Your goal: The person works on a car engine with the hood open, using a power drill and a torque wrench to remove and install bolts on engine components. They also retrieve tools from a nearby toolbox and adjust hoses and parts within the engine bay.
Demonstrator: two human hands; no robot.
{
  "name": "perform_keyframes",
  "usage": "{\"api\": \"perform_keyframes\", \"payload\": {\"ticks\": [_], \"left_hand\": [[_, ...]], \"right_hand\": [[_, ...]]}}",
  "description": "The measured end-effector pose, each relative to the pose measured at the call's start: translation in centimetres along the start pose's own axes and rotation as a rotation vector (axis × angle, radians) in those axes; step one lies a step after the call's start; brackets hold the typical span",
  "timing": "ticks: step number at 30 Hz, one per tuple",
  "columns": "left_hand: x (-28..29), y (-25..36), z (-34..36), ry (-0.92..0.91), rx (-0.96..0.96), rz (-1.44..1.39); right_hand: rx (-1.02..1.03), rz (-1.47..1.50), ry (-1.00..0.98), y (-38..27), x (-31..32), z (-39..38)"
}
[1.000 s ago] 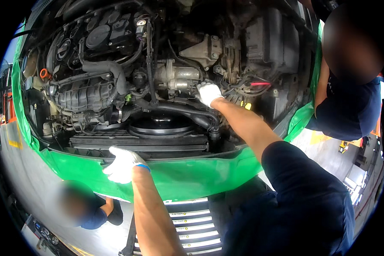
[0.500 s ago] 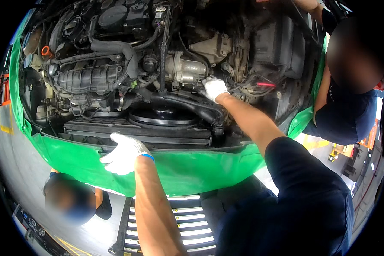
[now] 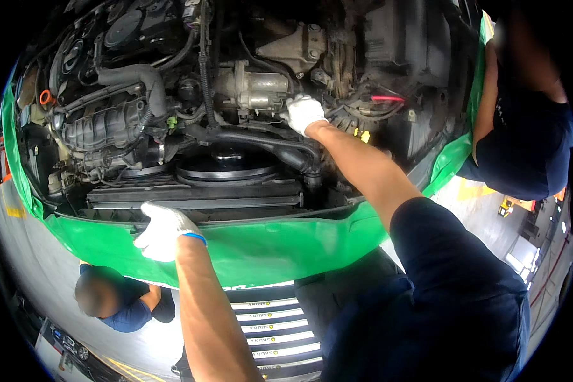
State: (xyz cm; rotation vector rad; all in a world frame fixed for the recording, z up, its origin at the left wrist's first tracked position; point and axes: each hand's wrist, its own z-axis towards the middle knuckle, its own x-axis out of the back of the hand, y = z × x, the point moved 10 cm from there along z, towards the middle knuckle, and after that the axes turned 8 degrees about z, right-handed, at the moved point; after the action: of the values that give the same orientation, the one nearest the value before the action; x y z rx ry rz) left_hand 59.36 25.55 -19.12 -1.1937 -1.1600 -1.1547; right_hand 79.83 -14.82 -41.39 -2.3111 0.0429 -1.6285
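Note:
My right hand point(image 3: 305, 115), in a white knit glove, reaches into a car's engine bay. Its fingers are curled in at the lower right end of a silver cylindrical starter motor point(image 3: 266, 84); what they grip is hidden by the glove. At the front edge of the bay, my left hand point(image 3: 165, 233), gloved alike with a blue cuff, leans on the green fender cover point(image 3: 274, 254). Its thumb stands apart from the fingers, and nothing is held in it. A black hose point(image 3: 267, 145) runs between the starter motor and the round fan point(image 3: 226, 167).
The black intake manifold point(image 3: 105, 127) is at the left, near an orange dipstick ring point(image 3: 46, 97). A red cable point(image 3: 387, 99) lies right of my right hand. One person point(image 3: 522, 127) stands at the right, another point(image 3: 118, 299) at the lower left. Below is a striped drawer cabinet point(image 3: 277, 337).
The view has shifted, so the engine sits further left and higher. My right hand stays by the starter motor, my left on the cover. The person at lower left has shifted posture.

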Motion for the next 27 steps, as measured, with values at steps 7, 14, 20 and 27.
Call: {"api": "perform_keyframes", "payload": {"ticks": [7, 14, 20, 27], "left_hand": [[0.2, -0.2, -0.3, 0.008, 0.029, 0.048], [0.5, 0.5, -0.7, 0.016, 0.012, 0.070], [-0.5, 0.0, 0.0, -0.032, 0.026, 0.046], [0.1, 0.1, -0.2, -0.005, 0.025, 0.060]], "right_hand": [[0.008, -0.023, -0.116, 0.2, -0.6, -1.0], [0.099, 0.268, 0.109, 1.3, 4.8, -4.2], [0.278, 0.116, -0.104, -0.1, 3.5, -5.9], [0.313, 0.186, -0.206, -2.9, 4.2, -8.1]]}}
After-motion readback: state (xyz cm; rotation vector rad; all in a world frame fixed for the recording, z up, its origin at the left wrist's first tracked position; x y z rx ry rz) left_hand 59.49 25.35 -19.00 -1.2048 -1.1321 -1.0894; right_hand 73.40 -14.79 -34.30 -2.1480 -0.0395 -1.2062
